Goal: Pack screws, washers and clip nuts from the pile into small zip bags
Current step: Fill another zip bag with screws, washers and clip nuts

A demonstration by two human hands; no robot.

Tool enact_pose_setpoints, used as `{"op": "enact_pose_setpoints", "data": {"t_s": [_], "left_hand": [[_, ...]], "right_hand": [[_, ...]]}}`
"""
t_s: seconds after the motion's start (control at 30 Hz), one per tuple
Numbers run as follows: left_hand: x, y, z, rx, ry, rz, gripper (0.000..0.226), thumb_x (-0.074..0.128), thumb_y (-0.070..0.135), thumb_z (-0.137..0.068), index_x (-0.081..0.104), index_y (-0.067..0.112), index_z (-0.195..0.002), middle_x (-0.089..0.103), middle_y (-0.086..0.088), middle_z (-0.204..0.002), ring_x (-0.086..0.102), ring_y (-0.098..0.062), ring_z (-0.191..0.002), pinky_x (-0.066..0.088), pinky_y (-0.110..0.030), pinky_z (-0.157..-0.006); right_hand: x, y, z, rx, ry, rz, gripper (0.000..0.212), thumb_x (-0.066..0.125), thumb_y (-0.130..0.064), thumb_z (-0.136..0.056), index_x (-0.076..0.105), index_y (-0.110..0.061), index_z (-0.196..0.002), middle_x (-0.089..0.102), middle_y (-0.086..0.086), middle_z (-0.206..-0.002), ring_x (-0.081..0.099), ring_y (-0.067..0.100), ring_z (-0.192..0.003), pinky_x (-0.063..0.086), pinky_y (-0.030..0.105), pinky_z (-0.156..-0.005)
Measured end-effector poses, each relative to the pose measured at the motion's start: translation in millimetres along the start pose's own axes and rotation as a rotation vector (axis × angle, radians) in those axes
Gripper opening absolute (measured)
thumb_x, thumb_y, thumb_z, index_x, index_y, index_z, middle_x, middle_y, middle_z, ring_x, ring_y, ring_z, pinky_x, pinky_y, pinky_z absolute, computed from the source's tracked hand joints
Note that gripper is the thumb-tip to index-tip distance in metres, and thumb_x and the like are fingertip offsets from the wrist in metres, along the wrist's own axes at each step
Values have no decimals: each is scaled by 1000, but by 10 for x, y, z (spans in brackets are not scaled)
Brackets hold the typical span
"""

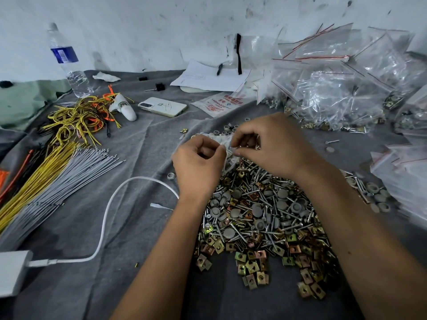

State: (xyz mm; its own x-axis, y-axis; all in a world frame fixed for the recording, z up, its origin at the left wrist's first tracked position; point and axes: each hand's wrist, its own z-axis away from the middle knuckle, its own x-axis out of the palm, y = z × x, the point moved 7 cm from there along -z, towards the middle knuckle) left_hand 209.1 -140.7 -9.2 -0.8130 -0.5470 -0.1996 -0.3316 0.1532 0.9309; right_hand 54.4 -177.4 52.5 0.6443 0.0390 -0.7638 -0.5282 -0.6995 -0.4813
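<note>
A big pile of screws, grey washers and brass-coloured clip nuts (261, 218) lies on the grey cloth (129, 285) in front of me. Just above its far edge, both my hands hold one small clear zip bag (227, 155). My left hand (198, 162) pinches the bag's left side with curled fingers. My right hand (275, 144) pinches its right side at the top; what lies inside the bag is hard to make out. A heap of clear zip bags (342, 88), several holding parts, fills the far right.
Bundles of yellow and grey wires (53, 176) lie at left, with tangled yellow and orange wires (80, 114) behind. A white cable (106, 215) runs from a charger (11, 271). A phone (163, 106), water bottle (69, 63), papers (212, 77) and more bags (402, 167) are around.
</note>
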Motion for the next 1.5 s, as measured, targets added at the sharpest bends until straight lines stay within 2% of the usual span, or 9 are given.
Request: {"op": "enact_pose_setpoints", "data": {"t_s": [0.13,0.23,0.3,0.43,0.6,0.73,1.0,1.27,1.5], "left_hand": [[-3,7,-1,10,1,-3,15,76,11,-88,70,13,-73,61,-8,-55,60,-31,-52,48,-34,-51],[-5,-12,-5,-2,1,7,17,76,11,-88,70,14,-73,56,-1,-52,56,-22,-50,46,-32,-50],[-2,-18,-5,-11,0,15,17,76,11,-88,70,14,-73,54,2,-52,53,-18,-49,43,-29,-48],[-5,-18,2,-11,-3,28,17,75,10,-88,70,14,-72,53,1,-52,52,-19,-50,42,-28,-49],[-13,-28,-1,-10,1,29,17,74,7,-89,69,12,-73,54,-4,-54,51,-21,-50,42,-28,-49],[-13,-38,-8,-14,3,30,17,75,8,-89,70,12,-73,55,-3,-54,53,-21,-50,43,-28,-48],[-5,-3,-6,12,6,10,16,76,10,-88,70,14,-73,62,-16,-59,58,-25,-52,47,-32,-50],[-27,-28,-14,-15,14,21,16,76,8,-87,69,12,-74,56,5,-50,54,-14,-48,44,-28,-47],[-25,-23,-14,-13,17,31,16,76,8,-88,70,12,-74,55,-2,-53,53,-19,-49,43,-28,-48]], "right_hand": [[-26,53,24,29,89,-43,26,90,-21,-76,70,-24,-93,69,-15,-81,64,0,-73,49,9,-63],[-204,195,54,100,171,-120,23,87,-16,-78,69,-23,-91,69,-12,-83,63,5,-71,51,12,-61],[-229,306,57,142,61,-27,20,85,-17,-80,71,-29,-88,69,-15,-84,63,0,-72,51,15,-63],[38,515,136,228,-378,202,20,82,-29,-85,72,-39,-100,66,-23,-92,57,-11,-79,41,13,-67],[149,577,142,264,-456,254,7,79,-30,-88,73,-33,-88,67,-20,-86,58,-6,-76,38,14,-60],[94,569,167,259,-406,203,9,79,-29,-88,73,-32,-83,65,-21,-78,60,-6,-72,37,14,-59],[-156,157,30,112,-79,15,9,82,-27,-84,74,-32,-85,69,-19,-82,64,-6,-79,47,9,-64],[23,55,-38,63,-90,123,11,83,-19,-84,78,-28,-87,60,-25,-71,55,-24,-76,37,-5,-63],[-88,181,-7,128,6,-36,16,82,-14,-84,74,-27,-90,69,-15,-81,65,-4,-73,54,14,-68]]}}
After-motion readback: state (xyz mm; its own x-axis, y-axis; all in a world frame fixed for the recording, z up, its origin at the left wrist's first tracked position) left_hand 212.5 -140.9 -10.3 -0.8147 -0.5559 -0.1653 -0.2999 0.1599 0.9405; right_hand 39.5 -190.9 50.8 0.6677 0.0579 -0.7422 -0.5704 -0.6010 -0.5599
